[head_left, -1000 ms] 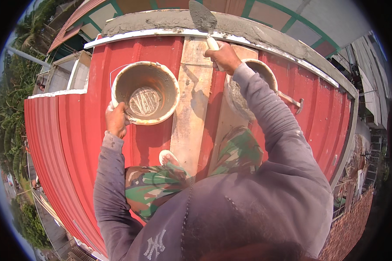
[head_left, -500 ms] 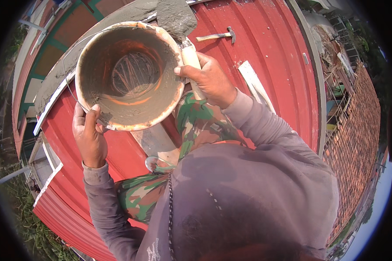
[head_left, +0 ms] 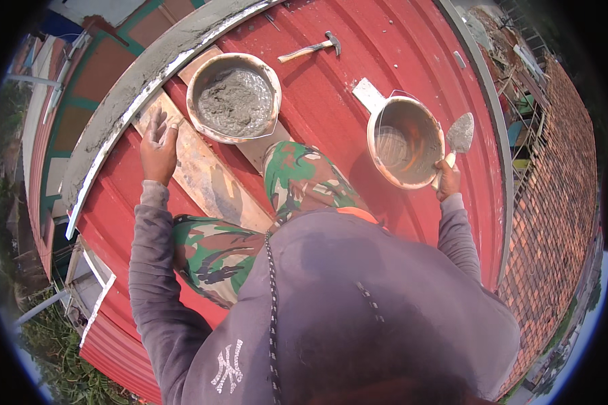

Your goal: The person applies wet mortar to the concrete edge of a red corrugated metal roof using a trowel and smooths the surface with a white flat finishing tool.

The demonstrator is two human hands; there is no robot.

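My right hand [head_left: 447, 178] grips the handle of a trowel [head_left: 461, 133], its blade smeared with grey mortar. The same hand is at the rim of an orange bucket [head_left: 422, 138], coated inside with mortar residue and with its wire handle up. Whether the fingers also clasp the rim is hard to see. Off to the left, my left hand [head_left: 158, 152] holds nothing, fingers apart, above a wooden board [head_left: 209, 177]. Beside it, in front of my knees, stands a second bucket [head_left: 274, 116] with wet grey mortar inside.
Red ribbed metal roofing [head_left: 304, 94] lies under everything. A claw hammer [head_left: 311, 49] rests on it beyond the mortar bucket. A mortar-covered ledge [head_left: 125, 91] curves along the left edge. At right, past the roof edge, is a tiled roof [head_left: 554, 196].
The coated bucket has moved from before me, between both hands, to the right with my right hand and trowel. My left hand has let go of it. The mortar-filled bucket now shows.
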